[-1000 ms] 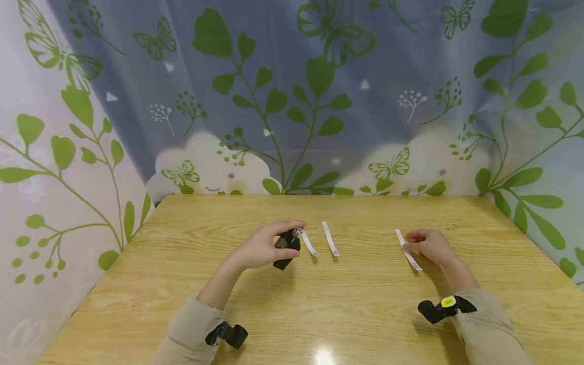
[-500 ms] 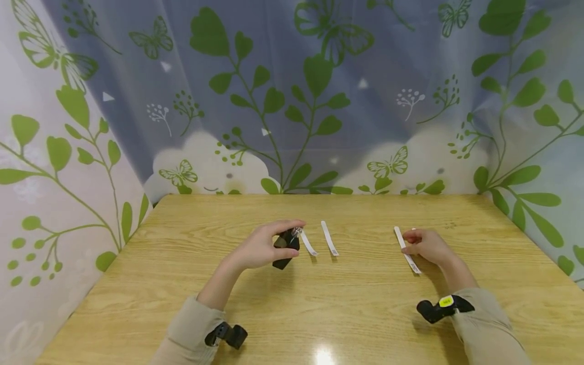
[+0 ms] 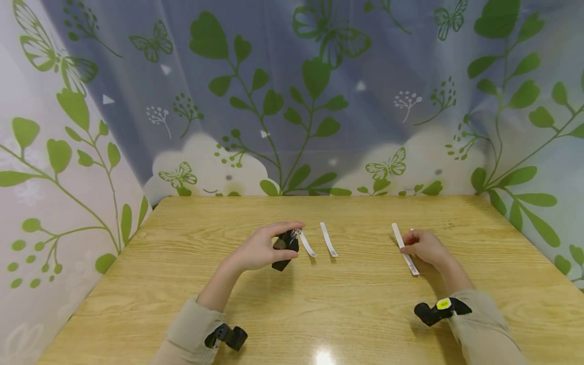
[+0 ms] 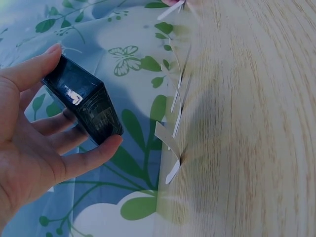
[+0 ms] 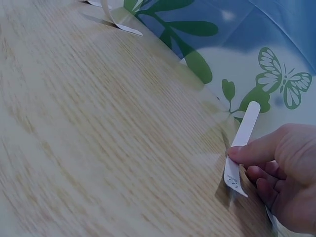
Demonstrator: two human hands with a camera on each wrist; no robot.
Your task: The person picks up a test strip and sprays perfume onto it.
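My left hand (image 3: 255, 248) holds a black faceted perfume bottle (image 3: 282, 264) with a silvery spray nozzle, tilted above the table. In the left wrist view the black bottle (image 4: 101, 111) sits between thumb and fingers. My right hand (image 3: 431, 248) pinches a white paper test strip (image 3: 396, 232) between thumb and fingers. The right wrist view shows this strip (image 5: 248, 123) with small print near its bent lower end. Part of another white strip (image 5: 270, 217) shows beneath the right hand, mostly hidden.
Two more white strips, one (image 3: 307, 244) beside the bottle and one (image 3: 328, 241) just right of it, lie bent on the wooden table (image 3: 347, 304). A patterned curtain (image 3: 255, 167) hangs behind the table's far edge.
The pinched strip has shifted slightly, and more of it shows left of my right hand. My left hand keeps the bottle in nearly the same spot.
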